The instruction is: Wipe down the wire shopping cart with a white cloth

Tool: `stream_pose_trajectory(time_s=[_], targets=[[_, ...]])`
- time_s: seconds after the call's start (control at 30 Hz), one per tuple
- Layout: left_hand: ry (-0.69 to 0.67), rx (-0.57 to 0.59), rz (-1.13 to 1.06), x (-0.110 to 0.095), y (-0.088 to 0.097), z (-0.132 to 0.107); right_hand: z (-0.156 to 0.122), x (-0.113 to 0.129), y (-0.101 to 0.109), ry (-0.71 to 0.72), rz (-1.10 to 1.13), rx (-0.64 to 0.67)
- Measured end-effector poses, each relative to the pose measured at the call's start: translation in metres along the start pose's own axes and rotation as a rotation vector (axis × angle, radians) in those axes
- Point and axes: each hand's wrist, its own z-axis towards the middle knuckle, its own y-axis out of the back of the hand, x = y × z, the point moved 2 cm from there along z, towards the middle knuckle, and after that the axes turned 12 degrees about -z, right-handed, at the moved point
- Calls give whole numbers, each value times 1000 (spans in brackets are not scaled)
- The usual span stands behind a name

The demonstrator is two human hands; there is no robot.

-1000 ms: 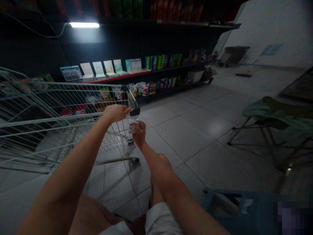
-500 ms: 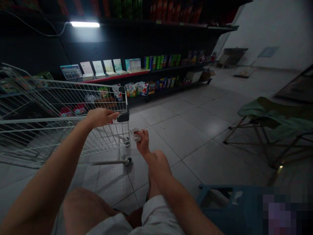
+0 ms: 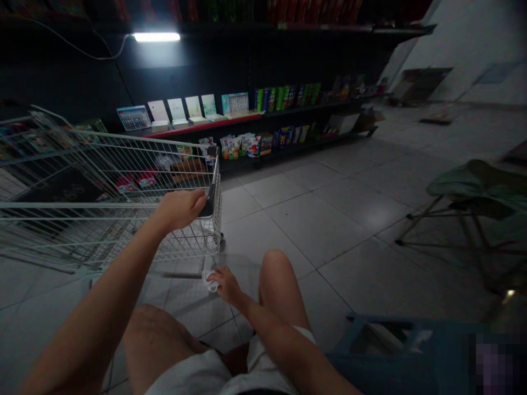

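A wire shopping cart (image 3: 135, 233) stands ahead of me on the left. My left hand (image 3: 181, 209) is closed on its top rim, by the black corner piece (image 3: 208, 204). Lower down, my right hand (image 3: 227, 285) pinches a crumpled white cloth or tissue (image 3: 211, 281). The white wad is at the end of the cart's lower frame bar (image 3: 177, 276), near where a caster stood in view before. Whether it touches the metal I cannot tell.
Behind the cart runs a dark shelf (image 3: 193, 129) with boxes, cans and snack bags under a lit tube lamp (image 3: 157, 37). A blue plastic stool (image 3: 358, 351) is close on my right, with a folding chair (image 3: 473, 186) beyond it. Tiled floor (image 3: 317, 219) lies between.
My right hand has moved down and left with the white wad, from beside the basket to the lower frame. The left hand sits closer against the black corner. The scene has shifted right in view.
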Motion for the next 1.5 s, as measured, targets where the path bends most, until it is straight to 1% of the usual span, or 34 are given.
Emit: stream_pose_trajectory(time_s=[0.07, 0.13, 0.17, 0.2, 0.23, 0.27, 0.3, 0.37, 0.4, 0.43, 0.47, 0.53, 0.57, 0.6, 0.67, 0.77, 0.83, 0.9, 1.0, 1.07, 1.17, 1.23, 1.3, 1.37, 1.4, 1.43, 1.5], targets=[[-23, -18, 2, 2, 2, -8, 11, -5, 17, -52, 12, -108], [-48, -42, -4, 3, 2, -17, 41, -4, 46, -94, 25, -224], [-62, -60, -7, 3, 2, -21, 60, 2, 64, -100, 34, -285], [-79, -79, -13, 4, 2, -25, 79, 11, 82, -81, 50, -338], [-100, -95, -23, 4, 1, -29, 98, 24, 101, -39, 80, -459], [-126, -104, -34, 4, 0, -33, 116, 40, 118, 28, 97, -547], [-150, -107, -43, 4, -1, -36, 132, 56, 131, 132, 109, -588], [-185, -105, -47, 4, -2, -41, 159, 85, 145, 389, 93, -515], [-193, -104, -44, 4, -2, -43, 171, 94, 148, 486, 74, -447], [-195, -104, -39, 4, -2, -45, 181, 99, 148, 541, 49, -378], [-193, -105, -36, 3, -2, -47, 191, 100, 148, 550, 21, -328], [-187, -102, -44, 2, -1, -50, 203, 99, 148, 463, -37, -277], [-186, -101, -50, 2, 0, -52, 204, 99, 148, 413, -63, -255], [-190, -100, -59, 2, 0, -54, 203, 102, 150, 376, -80, -237], [-221, -102, -82, 2, 0, -59, 192, 112, 154, 361, -75, -205], [-284, -129, -93, 2, 0, -69, 179, 123, 160, 442, -61, -136], [-322, -165, -76, 2, -1, -77, 187, 117, 161, 468, -106, -63], [-361, -208, -60, 1, -1, -86, 208, 101, 160, 443, -164, -15], [-424, -264, -55, -1, -1, -98, 246, 71, 158, 387, -227, -12], [-464, -288, -61, -3, -2, -103, 262, 56, 157, 366, -257, -27], [-510, -314, -71, -5, -2, -110, 267, 48, 158, 348, -281, -51], [-532, -322, -80, -6, -2, -114, 263, 49, 161, 348, -298, -44], [-538, -312, -92, -4, 0, -119, 261, 57, 166, 350, -337, -5], [-541, -296, -116, 0, 2, -126, 264, 71, 175, 362, -402, 83], [-548, -288, -132, 2, 2, -130, 269, 82, 180, 385, -428, 163], [-555, -279, -149, 5, 3, -134, 274, 95, 185, 423, -427, 271], [-565, -259, -187, 9, 2, -140, 284, 130, 190, 519, -325, 542]])
